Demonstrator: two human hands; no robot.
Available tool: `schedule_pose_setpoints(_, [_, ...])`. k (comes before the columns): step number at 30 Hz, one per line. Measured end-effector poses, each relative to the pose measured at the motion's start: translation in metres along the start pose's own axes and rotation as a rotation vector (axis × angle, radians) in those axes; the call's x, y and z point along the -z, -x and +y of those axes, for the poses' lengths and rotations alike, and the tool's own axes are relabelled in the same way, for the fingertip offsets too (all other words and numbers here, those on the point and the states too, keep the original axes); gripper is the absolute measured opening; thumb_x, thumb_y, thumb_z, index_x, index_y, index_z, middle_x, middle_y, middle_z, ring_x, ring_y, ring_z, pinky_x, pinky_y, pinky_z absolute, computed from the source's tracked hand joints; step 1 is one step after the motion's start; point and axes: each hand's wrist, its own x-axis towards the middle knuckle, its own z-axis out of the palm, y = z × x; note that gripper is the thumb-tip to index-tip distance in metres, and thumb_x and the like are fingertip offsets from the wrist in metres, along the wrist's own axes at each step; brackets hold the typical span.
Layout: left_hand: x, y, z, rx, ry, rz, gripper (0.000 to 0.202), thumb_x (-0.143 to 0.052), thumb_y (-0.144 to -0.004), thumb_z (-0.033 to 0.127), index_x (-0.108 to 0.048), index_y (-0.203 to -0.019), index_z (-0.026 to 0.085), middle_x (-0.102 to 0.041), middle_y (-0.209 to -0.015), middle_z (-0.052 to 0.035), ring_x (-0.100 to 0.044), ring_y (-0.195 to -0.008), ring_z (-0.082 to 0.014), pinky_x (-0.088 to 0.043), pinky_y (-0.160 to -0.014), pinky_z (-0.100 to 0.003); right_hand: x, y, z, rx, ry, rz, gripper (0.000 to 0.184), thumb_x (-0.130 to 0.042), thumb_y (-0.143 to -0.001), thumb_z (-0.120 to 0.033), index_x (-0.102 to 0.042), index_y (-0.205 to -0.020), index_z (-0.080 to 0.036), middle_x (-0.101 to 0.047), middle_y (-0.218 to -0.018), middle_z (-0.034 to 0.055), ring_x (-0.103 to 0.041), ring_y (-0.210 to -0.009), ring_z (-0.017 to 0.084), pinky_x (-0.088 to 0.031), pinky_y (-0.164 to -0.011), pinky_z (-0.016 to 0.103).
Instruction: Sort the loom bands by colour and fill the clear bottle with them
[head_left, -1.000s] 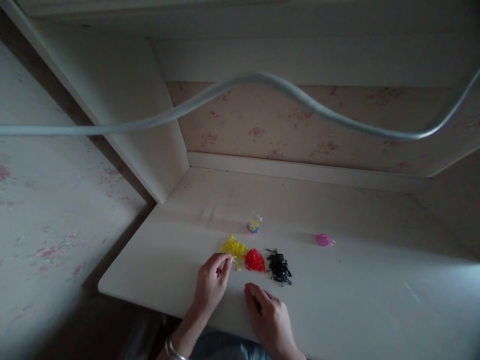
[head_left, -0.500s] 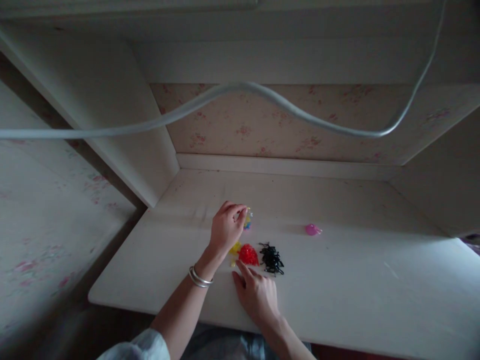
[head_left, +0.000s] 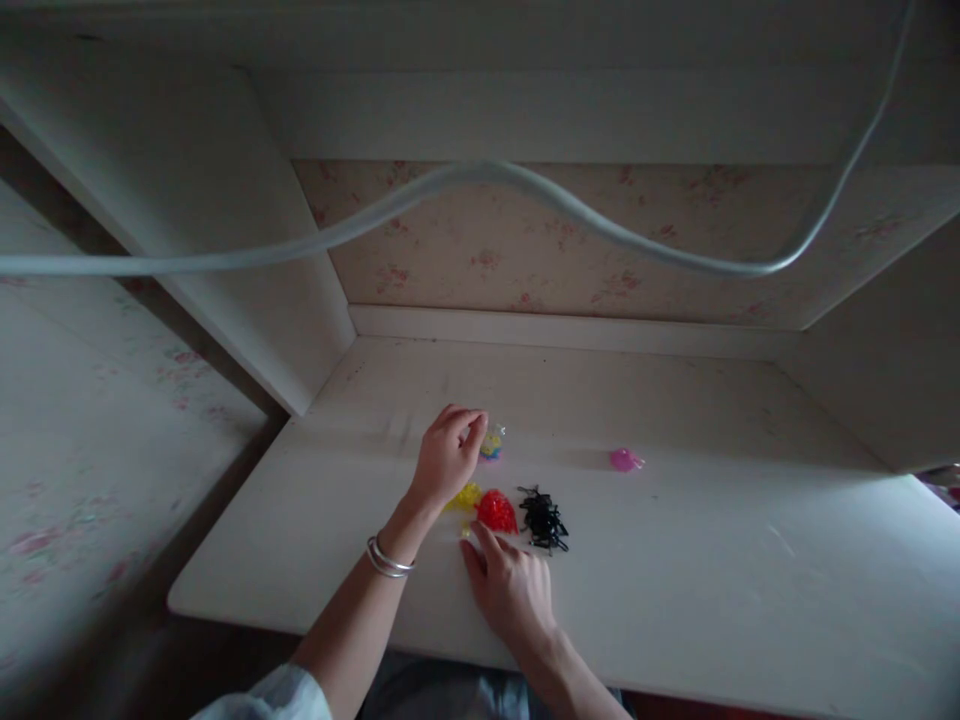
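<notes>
My left hand (head_left: 445,455) hovers with thumb and forefinger pinched together; anything between the tips is hidden. Just right of its fingertips stands a small clear packet (head_left: 491,444) with yellow and blue showing inside. Below this hand is a pile of yellow bands (head_left: 465,495), partly covered by it. A heap of small red bands (head_left: 496,511) lies beside the yellow ones, with a heap of black bands (head_left: 544,518) to its right. My right hand (head_left: 514,590) rests on the table below the red heap, thumb and forefinger apart around a tiny yellow bit (head_left: 466,532).
A pink bundle (head_left: 625,460) lies farther right on the white tabletop (head_left: 712,560). A white cable (head_left: 480,172) crosses above, in front of the shelf. Side panels and a floral back wall (head_left: 570,270) enclose the table.
My left hand has shifted slightly left, away from the clear packet, uncovering more of it. A yellow bit seen at its fingertips no longer shows. My right hand has hardly moved.
</notes>
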Motion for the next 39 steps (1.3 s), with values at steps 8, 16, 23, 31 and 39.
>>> schedule_pose_setpoints(8, [0.020, 0.062, -0.034, 0.122, -0.058, -0.057, 0.023, -0.044, -0.090, 0.031, -0.063, -0.093, 0.019, -0.062, -0.090, -0.0045, -0.055, -0.062, -0.0095, -0.046, -0.062, -0.022, -0.004, -0.009, -0.002, 0.074, 0.035, 0.048, 0.026, -0.038, -0.092, -0.031, -0.065, -0.093, -0.030, -0.071, -0.071, -0.0016, -0.064, -0.054, 0.015, -0.027, -0.045, 0.022])
schedule_pose_setpoints(16, [0.026, 0.131, -0.050, 0.191, -0.264, -0.150, 0.022, -0.043, -0.090, 0.031, -0.059, -0.102, 0.023, -0.062, -0.096, -0.0057, -0.062, -0.081, -0.0158, -0.050, -0.068, -0.026, 0.009, -0.009, 0.005, 0.068, -0.258, 0.094, 0.033, -0.037, -0.093, -0.033, -0.069, -0.092, -0.024, -0.071, -0.069, 0.0018, -0.064, -0.055, 0.012, -0.035, -0.050, 0.018])
schedule_pose_setpoints(23, [0.011, 0.132, -0.053, 0.145, -0.502, -0.146, 0.015, -0.047, -0.088, 0.027, -0.059, -0.094, 0.022, -0.063, -0.090, -0.0044, -0.063, -0.073, -0.0154, -0.049, -0.065, -0.025, 0.079, -0.054, 0.025, -0.031, -0.452, 0.273, 0.040, -0.042, -0.089, -0.045, -0.070, -0.090, -0.017, -0.063, -0.056, -0.0006, -0.054, -0.046, 0.008, -0.036, -0.048, 0.015])
schedule_pose_setpoints(31, [0.011, 0.134, -0.057, 0.179, -0.415, -0.095, 0.018, -0.038, -0.091, 0.022, -0.056, -0.092, 0.021, -0.061, -0.086, -0.0044, -0.063, -0.076, -0.0160, -0.049, -0.068, -0.025, 0.106, -0.102, 0.031, 0.025, -0.363, 0.378, 0.035, -0.045, -0.088, -0.044, -0.070, -0.087, -0.019, -0.061, -0.057, -0.0022, -0.051, -0.048, 0.007, -0.033, -0.051, 0.016])
schedule_pose_setpoints(39, [0.015, 0.133, -0.064, 0.266, -0.231, 0.028, 0.016, -0.039, -0.092, 0.026, -0.054, -0.091, 0.019, -0.061, -0.087, -0.0056, -0.061, -0.082, -0.0172, -0.050, -0.074, -0.031, 0.097, -0.118, 0.025, 0.041, -0.367, 0.349, 0.043, -0.041, -0.087, -0.048, -0.071, -0.085, -0.017, -0.054, -0.051, -0.0018, -0.046, -0.046, 0.008, -0.030, -0.047, 0.017])
